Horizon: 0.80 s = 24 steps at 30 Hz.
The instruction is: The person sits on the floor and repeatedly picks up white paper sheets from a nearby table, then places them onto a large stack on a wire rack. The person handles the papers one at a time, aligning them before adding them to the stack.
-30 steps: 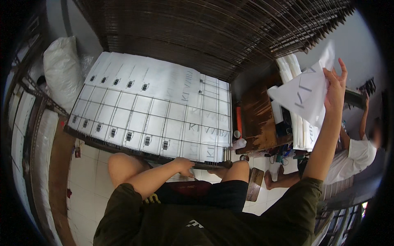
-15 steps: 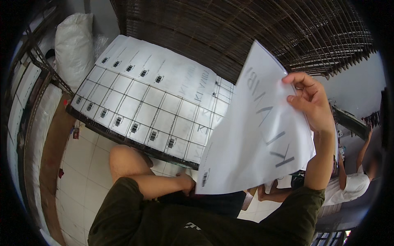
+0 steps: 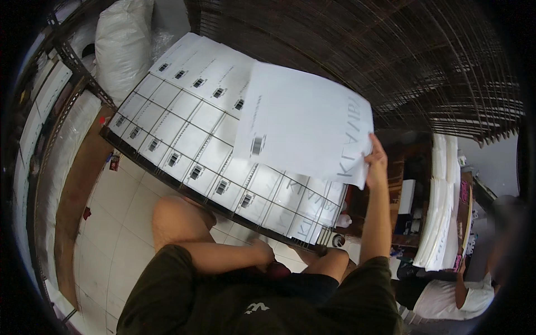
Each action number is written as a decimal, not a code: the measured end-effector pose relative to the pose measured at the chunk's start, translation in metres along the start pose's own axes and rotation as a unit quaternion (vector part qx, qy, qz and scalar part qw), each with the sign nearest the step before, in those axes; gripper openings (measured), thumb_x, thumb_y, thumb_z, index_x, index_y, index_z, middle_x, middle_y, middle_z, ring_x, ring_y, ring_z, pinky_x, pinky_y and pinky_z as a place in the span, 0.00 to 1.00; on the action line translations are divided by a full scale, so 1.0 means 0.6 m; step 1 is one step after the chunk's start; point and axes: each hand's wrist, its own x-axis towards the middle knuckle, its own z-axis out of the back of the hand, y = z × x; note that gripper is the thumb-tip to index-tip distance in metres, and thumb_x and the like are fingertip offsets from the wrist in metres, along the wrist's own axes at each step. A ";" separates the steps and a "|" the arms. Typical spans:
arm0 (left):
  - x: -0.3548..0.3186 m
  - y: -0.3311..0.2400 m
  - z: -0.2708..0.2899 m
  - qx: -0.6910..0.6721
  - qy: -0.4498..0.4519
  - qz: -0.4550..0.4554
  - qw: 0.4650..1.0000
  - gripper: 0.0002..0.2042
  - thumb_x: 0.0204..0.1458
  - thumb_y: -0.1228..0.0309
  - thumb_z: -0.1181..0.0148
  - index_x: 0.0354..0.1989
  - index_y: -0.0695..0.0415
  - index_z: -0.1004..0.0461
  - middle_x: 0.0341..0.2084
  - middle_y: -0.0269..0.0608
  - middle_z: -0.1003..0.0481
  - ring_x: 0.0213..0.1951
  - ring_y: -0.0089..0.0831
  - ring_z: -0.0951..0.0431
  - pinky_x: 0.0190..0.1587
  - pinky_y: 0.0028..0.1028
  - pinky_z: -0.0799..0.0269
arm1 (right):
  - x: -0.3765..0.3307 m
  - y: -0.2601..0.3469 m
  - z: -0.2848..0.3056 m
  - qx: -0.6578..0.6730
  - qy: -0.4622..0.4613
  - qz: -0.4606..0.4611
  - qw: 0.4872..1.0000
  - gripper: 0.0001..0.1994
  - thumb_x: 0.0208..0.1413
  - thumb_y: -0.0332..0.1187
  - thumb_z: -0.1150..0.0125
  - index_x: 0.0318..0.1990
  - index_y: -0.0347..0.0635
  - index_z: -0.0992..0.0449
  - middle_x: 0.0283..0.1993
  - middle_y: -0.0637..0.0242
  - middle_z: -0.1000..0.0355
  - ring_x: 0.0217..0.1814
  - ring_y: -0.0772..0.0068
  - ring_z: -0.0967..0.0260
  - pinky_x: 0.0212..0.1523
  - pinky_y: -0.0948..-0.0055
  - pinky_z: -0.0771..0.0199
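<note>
Above the wire rack [image 3: 223, 210], a sheet [image 3: 304, 120], presumably light and limp, is suitably pinched by its edge in the nearly closed right hand [image 3: 376, 162]; the left hand's [image 3: 261, 254] state cannot be told.

White sheet [image 3: 306, 120] (flatter now) has swung over the rack [image 3: 167, 178].
</note>
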 end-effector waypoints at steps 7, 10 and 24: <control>0.017 0.011 -0.013 -0.030 -0.075 -0.024 0.996 0.26 0.39 0.47 0.37 0.43 0.52 0.24 0.41 0.44 0.24 0.44 0.45 0.23 0.43 0.57 0.31 | 0.071 -0.301 0.008 0.035 -0.112 -0.069 0.991 0.37 0.37 0.12 0.60 0.63 0.33 0.43 0.70 0.56 0.52 0.66 0.68 0.47 0.52 0.79 0.39; 0.005 0.008 -0.007 -0.025 -0.098 -0.025 0.995 0.27 0.39 0.48 0.37 0.44 0.52 0.25 0.41 0.45 0.24 0.44 0.45 0.23 0.43 0.56 0.31 | 0.109 -0.354 0.022 0.006 -0.123 -0.098 0.988 0.35 0.39 0.12 0.58 0.63 0.34 0.42 0.68 0.55 0.50 0.60 0.69 0.42 0.48 0.78 0.36; 0.031 0.009 -0.008 -0.018 -0.074 -0.038 0.996 0.28 0.38 0.46 0.36 0.42 0.55 0.25 0.38 0.43 0.24 0.40 0.41 0.22 0.39 0.46 0.31 | 0.140 -0.386 0.019 -0.041 -0.107 -0.129 0.985 0.35 0.40 0.13 0.57 0.62 0.39 0.39 0.68 0.58 0.48 0.60 0.68 0.41 0.47 0.78 0.35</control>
